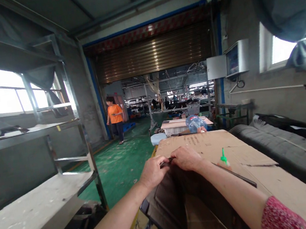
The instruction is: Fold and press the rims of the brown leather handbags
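Both my hands pinch the top edge of a dark brown piece of material (165,206), which looks like leather or cloth and may be part of a bag. My left hand (152,172) grips it on the left, thumb and fingers pressed together. Close beside it, my right hand (186,158) grips the same edge, knuckles up. The material hangs down toward me at the left side of the cardboard-covered table (199,144). A small bottle with a green nozzle (223,157) stands right of my right hand. A thin dark strip (240,176) lies near my right forearm.
Metal shelves (84,146) stand at the left. Dark fabric rolls (288,156) lie along the right side. Beyond the table are a blue water jug (195,123) and a blue stool (158,139). A person in orange (115,114) walks near the shutter doorway.
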### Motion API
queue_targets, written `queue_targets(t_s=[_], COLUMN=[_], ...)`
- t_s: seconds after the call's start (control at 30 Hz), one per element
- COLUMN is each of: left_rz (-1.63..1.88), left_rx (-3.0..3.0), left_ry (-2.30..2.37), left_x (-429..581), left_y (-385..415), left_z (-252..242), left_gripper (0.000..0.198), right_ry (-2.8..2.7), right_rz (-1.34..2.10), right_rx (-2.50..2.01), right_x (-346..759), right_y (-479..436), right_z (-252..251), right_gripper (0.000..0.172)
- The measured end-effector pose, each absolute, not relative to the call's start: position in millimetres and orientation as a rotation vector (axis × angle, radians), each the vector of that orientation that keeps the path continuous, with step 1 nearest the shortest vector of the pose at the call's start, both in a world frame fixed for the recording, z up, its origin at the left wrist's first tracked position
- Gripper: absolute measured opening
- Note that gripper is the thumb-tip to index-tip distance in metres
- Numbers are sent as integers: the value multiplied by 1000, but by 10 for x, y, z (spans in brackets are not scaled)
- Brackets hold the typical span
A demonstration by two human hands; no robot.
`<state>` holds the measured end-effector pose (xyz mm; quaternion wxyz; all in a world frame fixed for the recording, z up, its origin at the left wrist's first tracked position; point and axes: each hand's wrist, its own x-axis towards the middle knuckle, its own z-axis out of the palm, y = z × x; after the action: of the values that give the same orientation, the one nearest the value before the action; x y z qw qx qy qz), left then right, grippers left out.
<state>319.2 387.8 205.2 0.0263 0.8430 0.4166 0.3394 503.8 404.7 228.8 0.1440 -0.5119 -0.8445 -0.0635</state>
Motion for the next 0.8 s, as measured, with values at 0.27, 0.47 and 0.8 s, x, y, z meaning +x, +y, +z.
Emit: queue_targets(t_s=[0.27, 0.47, 0.8], left_rz=[956, 734, 719], left_rx=[2363, 2493, 2573], left_ry=[1626, 1495, 1374], left_x=[3212, 3117, 3393], left_y=[3856, 3941, 4231], left_z=[2028, 2094, 2121], left_gripper=[27, 18, 20], right_ry=[-2407, -2416, -2329], right_rz=[-135, -94, -153], right_rx=[-1486, -1452, -1514], right_x=[5094, 5113, 5187], right_y=[4035, 4044, 4076], right_z=[2299, 2278, 2279], right_gripper=[23, 23, 19])
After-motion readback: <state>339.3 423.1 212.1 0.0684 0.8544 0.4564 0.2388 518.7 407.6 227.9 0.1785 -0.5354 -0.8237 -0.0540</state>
